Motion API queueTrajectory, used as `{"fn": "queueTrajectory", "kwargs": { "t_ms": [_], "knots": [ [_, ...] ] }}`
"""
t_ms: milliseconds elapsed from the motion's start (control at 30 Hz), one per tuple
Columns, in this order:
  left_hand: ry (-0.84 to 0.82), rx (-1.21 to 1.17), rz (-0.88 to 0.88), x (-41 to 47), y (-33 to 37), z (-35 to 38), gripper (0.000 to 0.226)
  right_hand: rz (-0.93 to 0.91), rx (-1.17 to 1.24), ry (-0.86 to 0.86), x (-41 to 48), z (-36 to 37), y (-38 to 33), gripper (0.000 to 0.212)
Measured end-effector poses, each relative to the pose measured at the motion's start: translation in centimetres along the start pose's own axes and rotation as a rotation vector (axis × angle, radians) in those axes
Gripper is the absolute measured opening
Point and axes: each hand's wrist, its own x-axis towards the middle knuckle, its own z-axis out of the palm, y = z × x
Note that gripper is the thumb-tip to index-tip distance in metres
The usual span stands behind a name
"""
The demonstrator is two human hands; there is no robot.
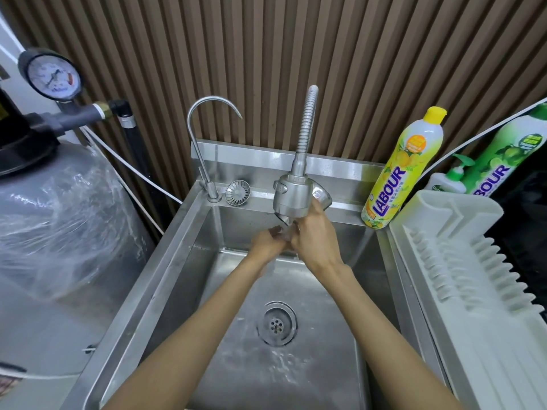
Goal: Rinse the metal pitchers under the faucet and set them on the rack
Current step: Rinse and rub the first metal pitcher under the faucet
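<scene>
A small metal pitcher [323,197] is tilted under the flexible faucet's sprayer head [291,193], which hides most of it along with my hands. My right hand [310,235] grips the pitcher from the front, thumb up by its rim. From the left, my left hand [268,242] meets it, fingers curled against the pitcher's lower end in the water stream. Water runs down across the floor of the steel sink [177,232] toward the drain [276,322]. The white plastic dish rack [461,261] stands to the right of the sink with nothing on it.
A thin gooseneck tap [204,161] and a loose strainer [237,193] are at the sink's back ledge. Two dish soap bottles [399,173] [500,161] and a pump bottle [450,182] stand behind the rack. A wrapped grey tank [59,220] with a pressure gauge [53,75] is on the left.
</scene>
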Motion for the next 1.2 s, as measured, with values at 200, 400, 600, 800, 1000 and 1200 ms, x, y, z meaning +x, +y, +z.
{"fn": "queueTrajectory", "kwargs": {
  "t_ms": [200,400,600,800,1000,1200],
  "knots": [
    [-0.162,-0.310,0.027,-1.1,0.4,-0.2,0.046,0.178,0.381,0.098,-0.1,-0.9,2.5,0.016],
    [0.036,-0.494,0.267,-4.1,0.5,0.3,0.072,0.466,1.073,0.079,-2.9,-1.8,2.9,0.024],
    [0.189,-0.215,0.510,-5.4,0.1,-0.5,0.075,0.555,1.399,0.044,-4.1,-1.1,2.2,0.023],
    [0.259,0.042,0.592,-6.6,1.0,-1.9,0.077,0.633,1.333,-0.010,-4.3,-1.4,1.9,0.017],
    [0.244,0.142,0.401,-7.0,0.6,-1.7,0.072,0.750,0.923,-0.059,-4.0,-3.1,2.2,0.022],
    [0.063,-0.142,0.320,-5.6,0.1,-0.3,0.052,0.515,0.512,0.115,-3.3,-4.0,1.7,0.023]
  ]
}}
